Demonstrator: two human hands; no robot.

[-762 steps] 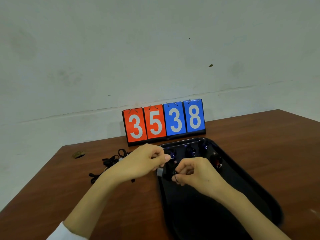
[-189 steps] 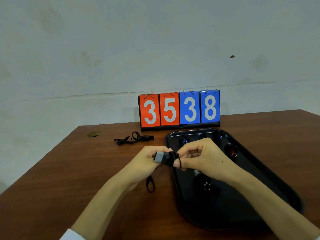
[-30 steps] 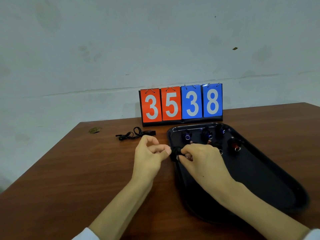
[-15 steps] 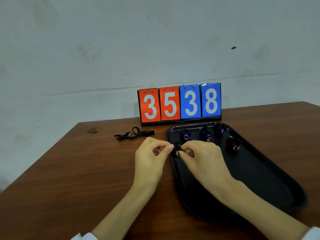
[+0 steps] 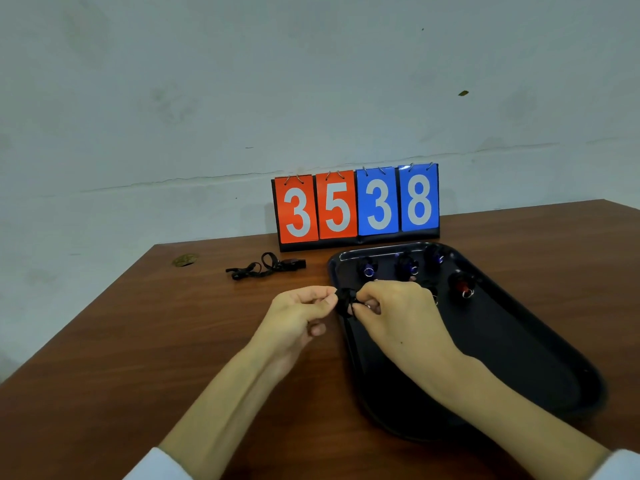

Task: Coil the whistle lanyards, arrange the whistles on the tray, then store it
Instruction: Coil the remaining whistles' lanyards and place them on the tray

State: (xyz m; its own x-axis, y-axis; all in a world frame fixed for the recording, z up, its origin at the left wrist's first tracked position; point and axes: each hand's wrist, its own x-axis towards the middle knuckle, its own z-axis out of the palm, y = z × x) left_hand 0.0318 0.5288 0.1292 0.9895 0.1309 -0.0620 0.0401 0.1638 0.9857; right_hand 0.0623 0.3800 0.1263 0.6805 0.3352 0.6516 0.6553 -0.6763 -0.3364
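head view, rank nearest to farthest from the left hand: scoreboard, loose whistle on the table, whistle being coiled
1. whistle being coiled: pinched by the left hand.
2. loose whistle: on the table, beyond the hand, slightly left.
3. scoreboard: upright at the table's back edge.

1. Left hand (image 5: 298, 317): bare, with short, plain nails on the fingertips in view.
2. Right hand (image 5: 398, 317): bare as well, marked by one small dark speck near the middle of its back.
3. Left forearm (image 5: 221, 403): uncovered along its visible length, down to the cuff.
4. Right forearm (image 5: 491, 403): likewise uncovered.
5. Left sleeve (image 5: 156, 465): white, plain cloth, soft rounded edge, cut off by the bottom of the view.
6. Right sleeve (image 5: 620, 465): white too, only a corner visible at lower right.
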